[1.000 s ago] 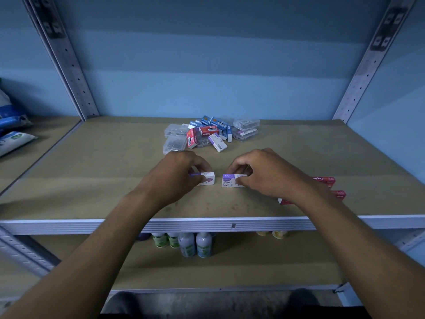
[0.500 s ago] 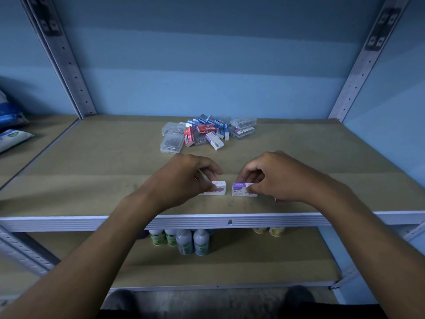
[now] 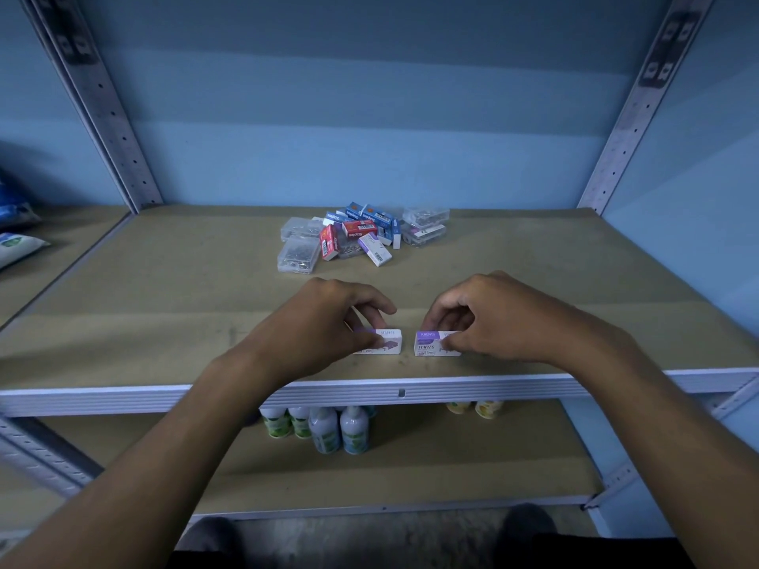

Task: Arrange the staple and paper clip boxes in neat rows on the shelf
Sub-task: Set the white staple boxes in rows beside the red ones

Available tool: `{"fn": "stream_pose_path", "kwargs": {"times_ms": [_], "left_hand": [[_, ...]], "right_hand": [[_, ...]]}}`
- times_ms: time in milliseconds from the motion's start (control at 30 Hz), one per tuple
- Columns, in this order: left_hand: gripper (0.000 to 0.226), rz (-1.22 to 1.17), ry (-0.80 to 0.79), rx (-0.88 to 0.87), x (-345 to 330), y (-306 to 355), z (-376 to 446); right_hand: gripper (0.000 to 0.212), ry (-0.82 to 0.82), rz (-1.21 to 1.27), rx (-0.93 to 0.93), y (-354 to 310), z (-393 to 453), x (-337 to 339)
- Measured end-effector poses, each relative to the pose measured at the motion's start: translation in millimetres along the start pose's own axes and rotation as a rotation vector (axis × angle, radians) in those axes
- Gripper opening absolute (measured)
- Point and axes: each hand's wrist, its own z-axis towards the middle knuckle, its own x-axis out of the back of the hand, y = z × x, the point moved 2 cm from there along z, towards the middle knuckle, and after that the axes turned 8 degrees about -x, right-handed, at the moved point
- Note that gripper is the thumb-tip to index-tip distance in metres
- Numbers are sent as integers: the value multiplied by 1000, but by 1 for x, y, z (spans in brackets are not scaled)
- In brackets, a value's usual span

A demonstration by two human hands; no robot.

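Note:
Two white-and-purple staple boxes stand side by side near the front edge of the brown shelf, a small gap between them. My left hand pinches the left staple box; my right hand pinches the right staple box. Farther back in the middle lies a loose pile of boxes: blue, red and white-purple staple boxes, plus clear paper clip boxes on its left and right sides.
Grey perforated uprights frame the shelf at back left and back right. The lower shelf holds several small bottles. Bags lie on the neighbouring shelf at far left. My right forearm covers the shelf's front right part.
Both hands drew the two white-and-purple boxes closer to the shelf's front edge and stood them level with each other. The red boxes seen earlier at front right are now hidden by my right forearm.

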Motion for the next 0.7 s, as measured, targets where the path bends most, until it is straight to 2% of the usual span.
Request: {"fn": "stream_pose_path", "kwargs": {"times_ms": [100,200,367,567,700], "left_hand": [[34,-10,-8,-2,1,-1,-1],[32,-32,-4,1,1,-1,-2],[22,-13,59,5,4,-7,-1],[23,185,148,42,13,-32,9],[32,350,203,74,22,-55,18]], "right_hand": [[18,12,32,1,-1,-1,3],[18,90,82,2,-3,1,6],[16,162,112,10,-5,13,1],[19,225,86,6,-4,40,-10],[28,267,74,-18,-6,61,-16]]}}
